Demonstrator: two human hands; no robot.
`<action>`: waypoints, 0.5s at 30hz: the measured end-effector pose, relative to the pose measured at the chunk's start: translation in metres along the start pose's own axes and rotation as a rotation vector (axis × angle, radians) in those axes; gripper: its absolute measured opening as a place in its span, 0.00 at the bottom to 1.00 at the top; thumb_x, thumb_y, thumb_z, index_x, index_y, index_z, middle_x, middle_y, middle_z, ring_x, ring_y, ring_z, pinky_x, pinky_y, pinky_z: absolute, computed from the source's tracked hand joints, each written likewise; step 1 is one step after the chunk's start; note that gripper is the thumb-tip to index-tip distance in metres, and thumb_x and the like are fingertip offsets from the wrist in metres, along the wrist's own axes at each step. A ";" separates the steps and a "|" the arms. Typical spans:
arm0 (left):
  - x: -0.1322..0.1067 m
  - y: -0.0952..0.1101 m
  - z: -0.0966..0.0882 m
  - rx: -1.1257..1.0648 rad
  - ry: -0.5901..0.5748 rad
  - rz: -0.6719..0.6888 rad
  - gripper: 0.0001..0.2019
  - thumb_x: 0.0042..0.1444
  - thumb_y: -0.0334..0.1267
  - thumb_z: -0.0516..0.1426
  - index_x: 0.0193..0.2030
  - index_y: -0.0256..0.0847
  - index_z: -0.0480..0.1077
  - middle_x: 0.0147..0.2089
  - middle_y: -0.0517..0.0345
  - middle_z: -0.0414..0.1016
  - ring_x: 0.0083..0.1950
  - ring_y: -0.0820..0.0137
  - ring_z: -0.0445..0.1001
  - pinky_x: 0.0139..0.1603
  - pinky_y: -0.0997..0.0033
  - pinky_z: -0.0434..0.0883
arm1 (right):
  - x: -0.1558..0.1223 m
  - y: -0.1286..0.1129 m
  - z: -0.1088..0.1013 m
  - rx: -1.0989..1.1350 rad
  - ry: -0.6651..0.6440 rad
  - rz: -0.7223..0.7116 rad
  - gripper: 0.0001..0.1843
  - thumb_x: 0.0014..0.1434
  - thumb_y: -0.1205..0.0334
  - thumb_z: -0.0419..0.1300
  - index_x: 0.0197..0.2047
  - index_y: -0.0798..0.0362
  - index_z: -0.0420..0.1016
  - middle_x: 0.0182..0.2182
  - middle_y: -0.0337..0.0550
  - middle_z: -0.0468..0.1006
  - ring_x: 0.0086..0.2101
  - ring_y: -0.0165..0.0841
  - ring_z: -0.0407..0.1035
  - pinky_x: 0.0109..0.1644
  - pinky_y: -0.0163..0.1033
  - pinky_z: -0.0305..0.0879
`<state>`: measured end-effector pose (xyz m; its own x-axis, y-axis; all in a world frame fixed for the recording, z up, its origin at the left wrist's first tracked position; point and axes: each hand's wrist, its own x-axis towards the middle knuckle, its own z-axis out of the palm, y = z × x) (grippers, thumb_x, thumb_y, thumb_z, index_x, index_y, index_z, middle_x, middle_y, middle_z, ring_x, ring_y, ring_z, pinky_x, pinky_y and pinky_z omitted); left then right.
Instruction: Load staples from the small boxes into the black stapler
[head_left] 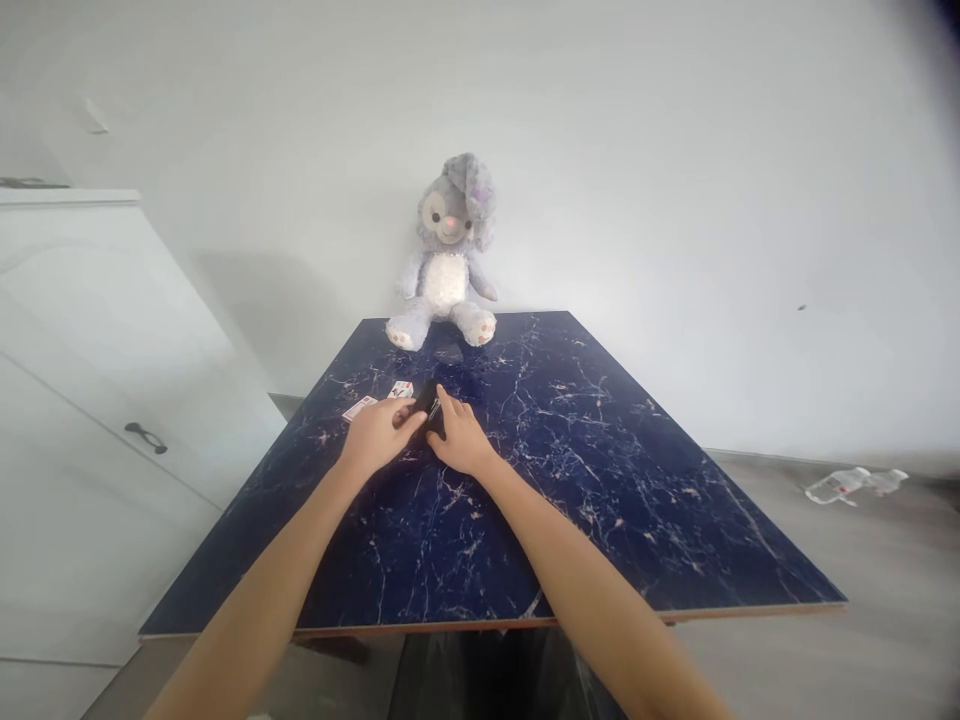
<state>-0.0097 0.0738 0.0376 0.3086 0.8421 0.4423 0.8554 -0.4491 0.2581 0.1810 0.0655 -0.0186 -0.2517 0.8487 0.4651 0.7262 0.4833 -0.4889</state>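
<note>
Between my two hands is a small, flat black object [429, 398] with a pale mark along its right side; its exact kind I cannot make out. My left hand [379, 432] is closed on its left side, thumb toward the near end. From the right, my right hand [461, 438] grips the same object with the index finger stretched along it and the thumb at the near end. Just beyond my left hand lie a small white box [401, 389] with red and black print and a flat white card-like piece [358, 408] with red print, partly covered by the hand.
The blue marbled table [600, 480] stands against a pale wall. A grey plush rabbit [448, 260] sits at its far edge. To the left is a white cabinet [82, 420] with a dark handle. Clear plastic bottles [855, 484] lie on the floor at right.
</note>
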 end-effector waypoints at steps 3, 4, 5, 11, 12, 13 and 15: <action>0.003 -0.022 -0.008 0.077 0.007 0.015 0.17 0.60 0.41 0.53 0.52 0.45 0.76 0.48 0.52 0.81 0.48 0.58 0.77 0.52 0.62 0.69 | -0.004 -0.002 -0.002 -0.013 -0.012 0.039 0.45 0.60 0.59 0.55 0.74 0.61 0.39 0.58 0.58 0.68 0.56 0.46 0.61 0.63 0.53 0.54; 0.003 -0.031 -0.012 0.095 -0.031 0.034 0.17 0.59 0.40 0.54 0.53 0.45 0.76 0.49 0.52 0.80 0.49 0.57 0.76 0.53 0.61 0.69 | -0.005 -0.003 -0.003 -0.014 -0.026 0.045 0.45 0.60 0.59 0.55 0.74 0.62 0.40 0.56 0.58 0.71 0.55 0.46 0.62 0.62 0.52 0.55; 0.003 -0.039 -0.015 0.097 -0.084 0.058 0.17 0.57 0.40 0.55 0.52 0.46 0.77 0.49 0.52 0.80 0.50 0.57 0.76 0.53 0.61 0.69 | -0.006 -0.003 -0.003 -0.015 -0.038 0.048 0.44 0.60 0.59 0.55 0.74 0.62 0.40 0.53 0.57 0.73 0.54 0.45 0.63 0.61 0.52 0.55; 0.001 -0.041 -0.012 0.034 -0.148 0.019 0.20 0.58 0.48 0.56 0.55 0.48 0.74 0.48 0.51 0.79 0.47 0.57 0.76 0.49 0.63 0.70 | -0.004 -0.005 -0.002 -0.018 -0.059 0.059 0.43 0.61 0.60 0.54 0.74 0.63 0.39 0.49 0.54 0.76 0.51 0.44 0.64 0.61 0.49 0.57; 0.001 -0.037 -0.010 0.035 -0.114 -0.015 0.21 0.58 0.49 0.56 0.57 0.47 0.73 0.48 0.50 0.79 0.46 0.57 0.76 0.48 0.62 0.70 | -0.004 -0.005 -0.003 -0.021 -0.062 0.063 0.43 0.61 0.60 0.54 0.73 0.63 0.40 0.49 0.54 0.76 0.51 0.44 0.64 0.60 0.49 0.57; 0.001 -0.033 -0.009 0.035 -0.078 -0.046 0.22 0.58 0.50 0.56 0.57 0.46 0.72 0.48 0.49 0.78 0.46 0.57 0.76 0.48 0.62 0.70 | -0.004 -0.006 -0.003 -0.024 -0.064 0.067 0.42 0.61 0.60 0.53 0.73 0.63 0.40 0.49 0.54 0.76 0.51 0.44 0.64 0.61 0.49 0.57; 0.002 -0.028 -0.006 0.017 -0.033 -0.080 0.23 0.58 0.50 0.57 0.58 0.44 0.71 0.49 0.48 0.77 0.47 0.58 0.75 0.49 0.63 0.70 | -0.004 -0.006 -0.004 -0.030 -0.069 0.074 0.41 0.62 0.60 0.53 0.73 0.63 0.41 0.50 0.54 0.76 0.52 0.44 0.64 0.61 0.49 0.57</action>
<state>-0.0356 0.0863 0.0365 0.2522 0.8845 0.3926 0.8846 -0.3752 0.2771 0.1801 0.0579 -0.0144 -0.2392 0.8951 0.3763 0.7628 0.4130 -0.4975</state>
